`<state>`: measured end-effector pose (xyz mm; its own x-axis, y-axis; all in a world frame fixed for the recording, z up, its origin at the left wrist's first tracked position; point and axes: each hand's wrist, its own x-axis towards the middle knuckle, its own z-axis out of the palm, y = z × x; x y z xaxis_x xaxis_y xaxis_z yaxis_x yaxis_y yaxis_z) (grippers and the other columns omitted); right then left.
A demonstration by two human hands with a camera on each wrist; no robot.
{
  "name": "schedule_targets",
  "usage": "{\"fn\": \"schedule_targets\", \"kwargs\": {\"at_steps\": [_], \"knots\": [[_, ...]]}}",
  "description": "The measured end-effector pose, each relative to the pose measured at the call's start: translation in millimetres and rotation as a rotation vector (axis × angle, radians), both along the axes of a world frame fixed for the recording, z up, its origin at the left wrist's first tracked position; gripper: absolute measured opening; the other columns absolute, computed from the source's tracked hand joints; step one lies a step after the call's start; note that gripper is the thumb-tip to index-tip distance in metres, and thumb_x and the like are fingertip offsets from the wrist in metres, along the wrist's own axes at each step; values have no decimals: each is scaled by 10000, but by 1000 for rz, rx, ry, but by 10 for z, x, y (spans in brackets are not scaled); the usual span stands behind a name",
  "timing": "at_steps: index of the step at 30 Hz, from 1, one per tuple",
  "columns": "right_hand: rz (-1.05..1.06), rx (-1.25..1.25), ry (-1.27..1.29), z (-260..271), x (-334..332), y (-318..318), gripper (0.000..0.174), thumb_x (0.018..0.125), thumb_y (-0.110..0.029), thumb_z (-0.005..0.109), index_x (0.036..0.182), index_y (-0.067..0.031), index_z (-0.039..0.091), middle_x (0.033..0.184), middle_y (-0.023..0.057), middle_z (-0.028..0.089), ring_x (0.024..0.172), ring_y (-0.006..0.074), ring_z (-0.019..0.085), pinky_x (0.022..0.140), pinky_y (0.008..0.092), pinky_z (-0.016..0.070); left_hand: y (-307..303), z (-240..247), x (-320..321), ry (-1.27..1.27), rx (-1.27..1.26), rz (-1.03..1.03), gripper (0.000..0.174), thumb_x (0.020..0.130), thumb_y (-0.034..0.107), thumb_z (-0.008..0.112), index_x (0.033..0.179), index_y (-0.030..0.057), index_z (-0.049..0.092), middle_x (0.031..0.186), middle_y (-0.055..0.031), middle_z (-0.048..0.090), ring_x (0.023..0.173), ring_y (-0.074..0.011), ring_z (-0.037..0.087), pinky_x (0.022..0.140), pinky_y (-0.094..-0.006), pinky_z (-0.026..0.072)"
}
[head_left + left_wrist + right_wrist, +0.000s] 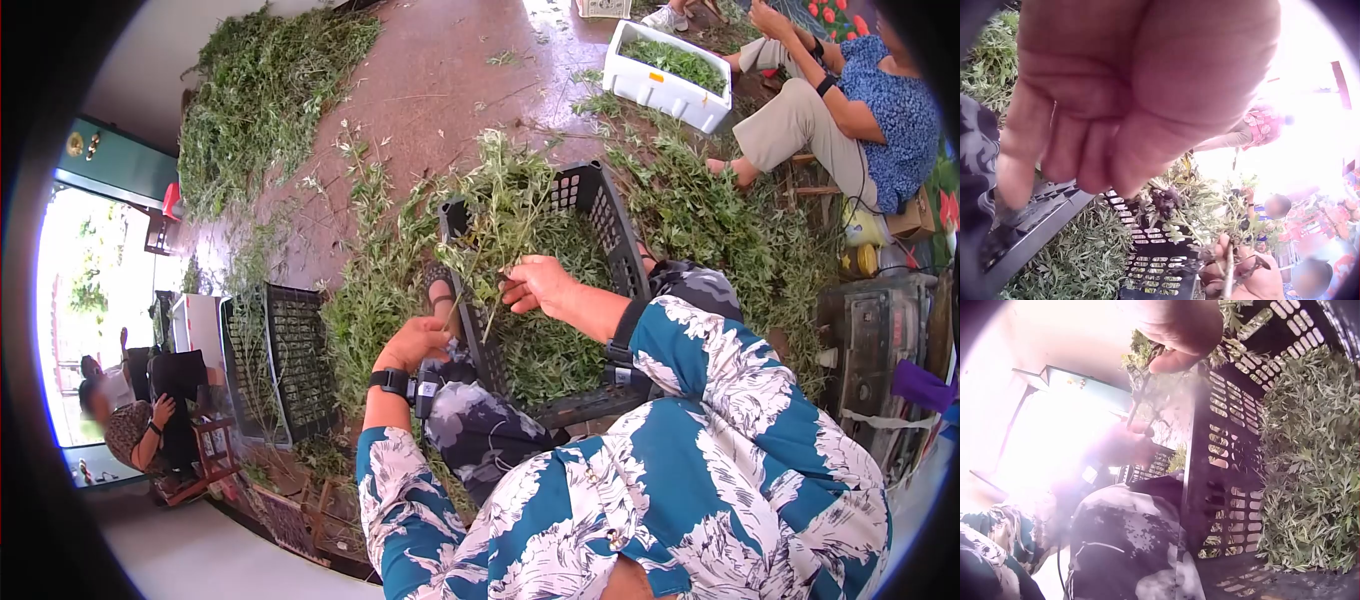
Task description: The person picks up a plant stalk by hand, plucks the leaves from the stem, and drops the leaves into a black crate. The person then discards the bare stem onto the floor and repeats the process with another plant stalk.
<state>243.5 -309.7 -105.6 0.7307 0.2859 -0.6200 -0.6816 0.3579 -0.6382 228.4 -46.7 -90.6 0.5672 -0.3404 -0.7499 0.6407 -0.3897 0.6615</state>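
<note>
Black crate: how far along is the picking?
Well under way, it seems. Done: loose leaves cover the floor of the black crate. In hand: a leafy sprig, pinched by the right hand. Left: a large heap of stalks, so probably plenty of work.

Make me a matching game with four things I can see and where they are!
Things
1. Leafy green sprig with a long stem
2. White box with an orange label
3. Black plastic crate with cut-out holes
4. Big heap of green plants

Places
A. Between the legs in grey camouflage trousers
B. Pinched in the right hand
C. On the reddish floor, upper left of the head view
D. Near the seated person in the blue patterned top

Right pairs: 1-B, 2-D, 3-A, 4-C
</note>
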Motion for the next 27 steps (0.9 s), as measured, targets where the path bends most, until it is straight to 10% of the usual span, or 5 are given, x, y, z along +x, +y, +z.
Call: {"fn": "schedule_targets", "kwargs": {"at_steps": [27], "knots": [[-99, 407, -101, 916, -33, -1137, 126, 830, -152, 498, 864, -70, 587, 703, 28, 584, 577, 132, 531, 499, 297, 448, 28, -104, 86, -200, 446, -85, 107, 791, 104, 539, 757, 4, 555, 642, -8, 470, 579, -138, 508, 549, -318, 519]]}}
